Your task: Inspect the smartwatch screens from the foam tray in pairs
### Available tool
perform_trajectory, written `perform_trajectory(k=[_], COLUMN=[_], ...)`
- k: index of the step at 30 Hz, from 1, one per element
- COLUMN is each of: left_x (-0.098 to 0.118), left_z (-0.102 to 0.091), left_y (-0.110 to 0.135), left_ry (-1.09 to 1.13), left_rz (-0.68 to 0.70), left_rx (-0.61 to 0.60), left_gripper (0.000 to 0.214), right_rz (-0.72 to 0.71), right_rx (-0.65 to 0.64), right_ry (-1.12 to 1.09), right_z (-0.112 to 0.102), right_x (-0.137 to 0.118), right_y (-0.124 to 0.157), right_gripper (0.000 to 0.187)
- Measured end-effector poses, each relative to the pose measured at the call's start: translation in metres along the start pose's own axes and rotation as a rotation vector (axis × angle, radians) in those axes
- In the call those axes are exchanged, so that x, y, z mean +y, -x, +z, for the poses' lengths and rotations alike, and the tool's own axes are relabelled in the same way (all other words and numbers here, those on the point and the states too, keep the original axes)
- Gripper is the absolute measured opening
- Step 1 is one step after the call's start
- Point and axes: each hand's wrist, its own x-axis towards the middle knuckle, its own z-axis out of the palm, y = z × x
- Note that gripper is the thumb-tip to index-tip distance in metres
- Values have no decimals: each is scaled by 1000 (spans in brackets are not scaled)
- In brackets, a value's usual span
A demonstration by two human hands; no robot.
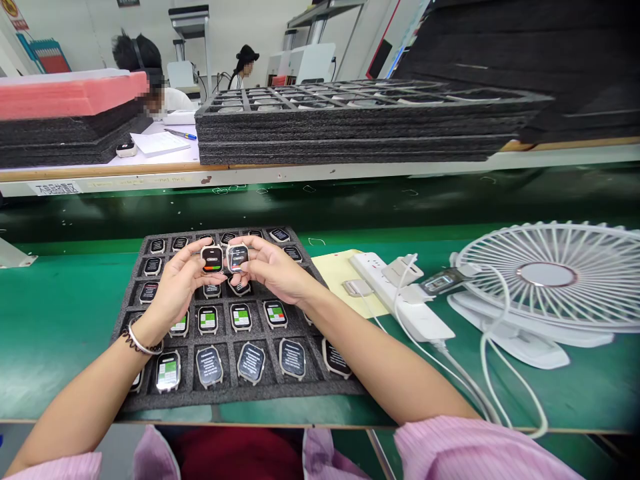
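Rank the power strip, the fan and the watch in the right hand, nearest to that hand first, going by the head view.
1. Watch: held in the right hand.
2. Power strip: to the hand's right.
3. Fan: farther right, past the strip.

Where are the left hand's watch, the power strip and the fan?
Watch [213, 259] in left hand [181, 280]: head view, on its screen.
Power strip [419, 317]: head view, white top near the cord end.
Fan [547, 274]: head view, round hub.
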Motion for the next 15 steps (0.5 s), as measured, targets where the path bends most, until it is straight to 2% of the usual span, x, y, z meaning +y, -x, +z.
perform_trajectory(k=[15], left_x=[1], left_z=[1], left_y=[0], left_ry=[-21], left_rz=[19], left_rx=[11], left_gripper=[46], right_rz=[-67], right_rx=[42], right_ry=[86], right_z=[-3], right_x=[4], right_y=[-3], right_gripper=[38])
